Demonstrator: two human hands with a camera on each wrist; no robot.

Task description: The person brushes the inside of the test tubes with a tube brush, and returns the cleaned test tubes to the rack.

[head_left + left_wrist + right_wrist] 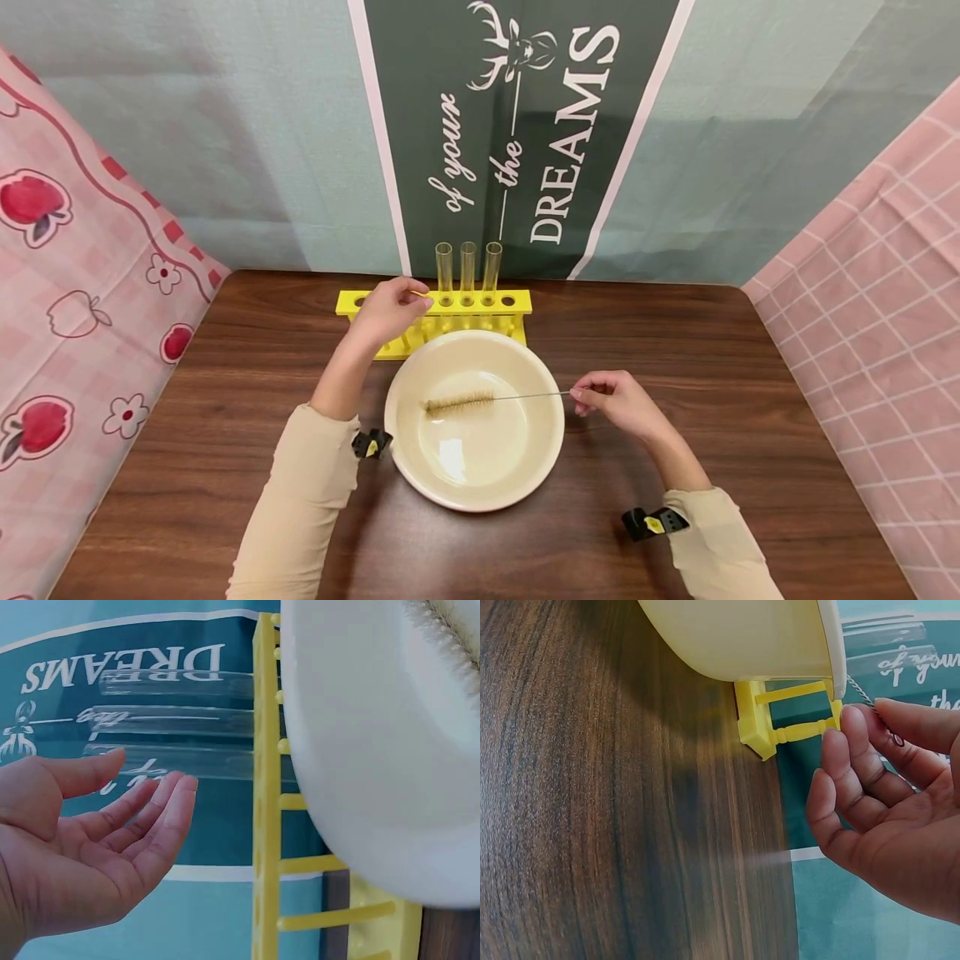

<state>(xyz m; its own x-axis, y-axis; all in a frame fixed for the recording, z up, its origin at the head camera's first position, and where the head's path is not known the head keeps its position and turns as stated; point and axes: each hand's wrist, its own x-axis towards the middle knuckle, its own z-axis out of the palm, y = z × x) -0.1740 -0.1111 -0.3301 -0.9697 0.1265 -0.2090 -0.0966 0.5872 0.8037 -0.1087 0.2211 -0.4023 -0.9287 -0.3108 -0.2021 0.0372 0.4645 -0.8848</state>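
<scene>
My right hand [617, 402] pinches the thin twisted-wire handle [864, 696] of a test tube brush between thumb and fingertips, near its looped end. The bristle head of the brush [459, 404] lies over the inside of a cream basin [475, 503]. Above the left end of a yellow test tube rack [517, 307], my left hand [390, 310] is held with loosely bent fingers and nothing in its grasp. Three clear glass test tubes [180, 720] stand upright in the rack, just beyond the left fingertips. The basin's far rim hides part of the rack's base.
Everything stands on a dark wood-grain table [712, 358]. A printed cloth with lettering [573, 125] hangs behind the rack. Pink patterned cloth [82, 333] covers the left side, and a pink checked cloth [892, 333] the right.
</scene>
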